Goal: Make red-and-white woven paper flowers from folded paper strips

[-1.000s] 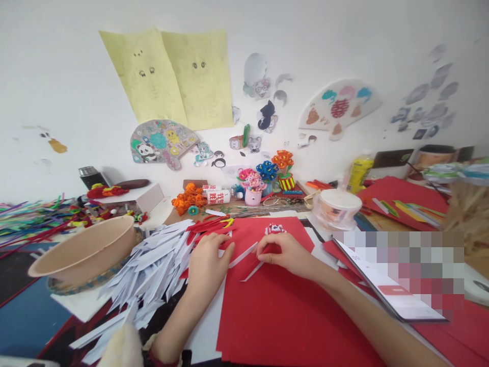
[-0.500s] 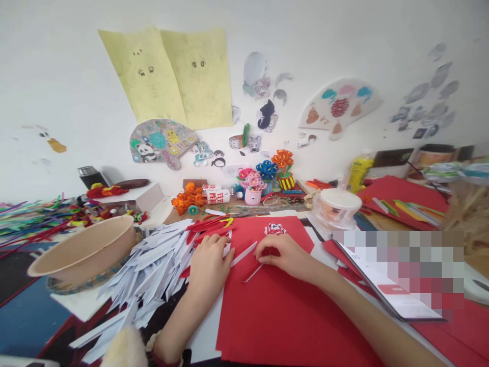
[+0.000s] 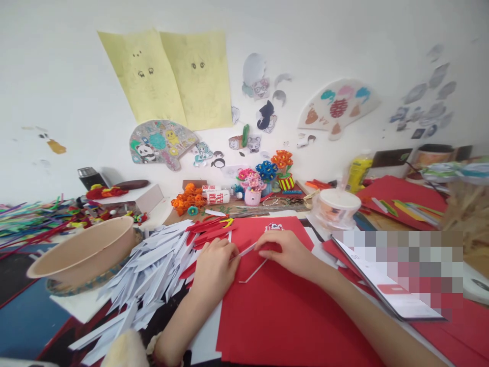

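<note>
Both my hands rest on a stack of red paper sheets (image 3: 282, 311) in the middle of the desk. My left hand (image 3: 216, 267) presses down with curled fingers on one end of a narrow red-and-white paper strip (image 3: 252, 270). My right hand (image 3: 286, 252) pinches the strip's other end between thumb and fingers, and the strip is bent into a V between the two hands. A heap of folded white paper strips (image 3: 153, 270) lies just left of my left hand, with several red strips (image 3: 208, 229) at its far edge.
A tan paper bowl (image 3: 82, 250) stands at the left beside coloured pipe cleaners (image 3: 30, 219). A white lidded tub (image 3: 338, 206), a yellow bottle (image 3: 359, 173) and small paper flower pots (image 3: 267, 178) stand behind. A booklet (image 3: 385, 285) lies to the right on more red paper.
My left hand slid slightly right toward the right hand, and the strip between them folded further, its bent tip now lower on the red sheet.
</note>
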Available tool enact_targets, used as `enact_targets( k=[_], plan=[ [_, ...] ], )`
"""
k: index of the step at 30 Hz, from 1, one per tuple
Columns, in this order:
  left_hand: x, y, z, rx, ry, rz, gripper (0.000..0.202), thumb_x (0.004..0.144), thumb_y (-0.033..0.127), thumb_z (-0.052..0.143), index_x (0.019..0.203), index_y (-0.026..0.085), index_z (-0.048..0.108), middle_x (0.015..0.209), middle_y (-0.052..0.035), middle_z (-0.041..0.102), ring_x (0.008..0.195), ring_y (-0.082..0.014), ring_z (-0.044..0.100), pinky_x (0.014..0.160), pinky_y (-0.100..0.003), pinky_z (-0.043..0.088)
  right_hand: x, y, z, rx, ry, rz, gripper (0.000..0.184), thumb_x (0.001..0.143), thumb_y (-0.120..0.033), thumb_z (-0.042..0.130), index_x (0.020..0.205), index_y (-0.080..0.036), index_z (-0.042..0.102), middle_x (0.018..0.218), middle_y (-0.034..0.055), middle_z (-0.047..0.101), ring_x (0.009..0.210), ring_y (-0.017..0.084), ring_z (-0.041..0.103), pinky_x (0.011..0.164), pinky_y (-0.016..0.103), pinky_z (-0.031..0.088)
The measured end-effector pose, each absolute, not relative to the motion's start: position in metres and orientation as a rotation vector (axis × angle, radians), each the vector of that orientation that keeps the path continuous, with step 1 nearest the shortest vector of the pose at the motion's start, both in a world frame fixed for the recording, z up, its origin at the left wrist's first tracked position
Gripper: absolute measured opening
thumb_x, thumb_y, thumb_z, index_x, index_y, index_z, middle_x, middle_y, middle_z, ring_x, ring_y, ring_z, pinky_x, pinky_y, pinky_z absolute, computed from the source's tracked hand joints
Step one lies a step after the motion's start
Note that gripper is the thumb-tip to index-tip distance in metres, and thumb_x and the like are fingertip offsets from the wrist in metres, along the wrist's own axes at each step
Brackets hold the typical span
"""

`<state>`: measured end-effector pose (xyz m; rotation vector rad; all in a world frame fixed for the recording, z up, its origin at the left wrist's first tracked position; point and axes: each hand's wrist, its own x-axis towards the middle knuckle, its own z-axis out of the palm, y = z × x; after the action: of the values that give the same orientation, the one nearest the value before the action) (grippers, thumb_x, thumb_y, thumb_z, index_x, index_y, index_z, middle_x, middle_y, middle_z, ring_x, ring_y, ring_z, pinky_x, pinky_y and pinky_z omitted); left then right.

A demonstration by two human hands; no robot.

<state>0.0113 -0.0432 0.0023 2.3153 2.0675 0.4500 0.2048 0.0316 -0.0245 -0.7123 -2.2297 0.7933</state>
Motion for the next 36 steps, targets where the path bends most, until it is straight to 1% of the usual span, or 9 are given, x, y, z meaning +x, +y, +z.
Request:
enact_targets(
  k=[5,9,12,16,21,24,29,32,36],
  plan=[
    [0.015,-0.045,0.009,2.146,1.986,0.610,0.014,0.080,0.019,0.054,0.075,0.020,0.067,0.078,-0.0020,0.069,0.077,-0.0183,0.060,0.067,-0.027,0.037,0.208,0.035,-0.023,-0.848,-2.030,0.708,0.011,0.085,-0.018,0.058,0.085,-0.019,0.069,0.088,0.0045,0.073,0.078,0.019,0.066,0.074,0.030,0.050],
    [0.018,-0.047,0.009,2.098,1.920,0.600,0.014,0.078,0.020,0.055,0.073,0.021,0.067,0.075,0.0002,0.069,0.071,-0.0159,0.060,0.062,-0.025,0.035,0.208,0.036,-0.023,-0.877,-2.011,0.655,0.013,0.085,-0.019,0.056,0.087,-0.019,0.068,0.088,0.0055,0.072,0.077,0.019,0.066,0.072,0.031,0.050],
    [0.020,-0.048,0.009,2.109,1.919,0.582,0.015,0.078,0.021,0.054,0.073,0.021,0.067,0.075,0.0005,0.069,0.071,-0.0157,0.060,0.062,-0.024,0.035,0.208,0.036,-0.025,-0.871,-2.053,0.619,0.013,0.085,-0.019,0.055,0.086,-0.020,0.068,0.089,0.0052,0.072,0.078,0.019,0.066,0.072,0.031,0.050],
    [0.017,-0.047,0.008,2.128,1.979,0.545,0.014,0.080,0.023,0.053,0.079,0.021,0.067,0.083,-0.0012,0.070,0.078,-0.0172,0.062,0.065,-0.025,0.036,0.208,0.035,-0.025,-0.851,-2.124,0.562,0.016,0.087,-0.015,0.052,0.087,-0.021,0.067,0.089,0.0042,0.072,0.080,0.018,0.065,0.073,0.031,0.049],
    [0.013,-0.046,0.004,2.135,1.969,0.442,0.009,0.078,0.025,0.058,0.079,0.021,0.065,0.081,-0.0010,0.069,0.077,-0.0170,0.061,0.063,-0.024,0.035,0.211,0.034,-0.022,-0.764,-2.319,0.545,0.008,0.087,-0.022,0.060,0.083,-0.021,0.067,0.083,0.0014,0.071,0.077,0.017,0.062,0.073,0.030,0.045],
    [0.013,-0.046,0.003,2.116,1.961,0.441,0.009,0.079,0.027,0.059,0.078,0.021,0.065,0.080,-0.0009,0.068,0.074,-0.0164,0.060,0.062,-0.024,0.034,0.213,0.036,-0.023,-0.718,-2.433,0.557,0.004,0.084,-0.025,0.066,0.082,-0.022,0.067,0.083,0.0010,0.071,0.081,0.018,0.062,0.075,0.030,0.043],
    [0.014,-0.046,0.003,2.114,1.921,0.480,0.008,0.077,0.027,0.061,0.077,0.020,0.065,0.079,-0.0005,0.067,0.073,-0.0165,0.059,0.061,-0.024,0.035,0.215,0.038,-0.025,-0.713,-2.548,0.522,0.007,0.078,-0.017,0.071,0.082,-0.021,0.067,0.085,0.0015,0.069,0.085,0.020,0.060,0.077,0.032,0.043],
    [0.014,-0.046,0.002,2.107,1.915,0.487,0.006,0.075,0.025,0.062,0.077,0.020,0.065,0.080,-0.0004,0.067,0.073,-0.0164,0.059,0.061,-0.024,0.036,0.215,0.037,-0.027,-0.717,-2.561,0.513,0.007,0.079,-0.015,0.070,0.082,-0.021,0.067,0.084,0.0018,0.068,0.086,0.020,0.060,0.077,0.032,0.043],
    [0.014,-0.046,0.002,2.129,1.891,0.500,0.008,0.075,0.027,0.063,0.077,0.020,0.066,0.081,-0.0008,0.067,0.073,-0.0165,0.059,0.061,-0.024,0.037,0.216,0.037,-0.028,-0.735,-2.552,0.544,0.009,0.079,-0.013,0.068,0.079,-0.021,0.065,0.082,0.0014,0.067,0.083,0.020,0.059,0.076,0.032,0.042]
  ],
)
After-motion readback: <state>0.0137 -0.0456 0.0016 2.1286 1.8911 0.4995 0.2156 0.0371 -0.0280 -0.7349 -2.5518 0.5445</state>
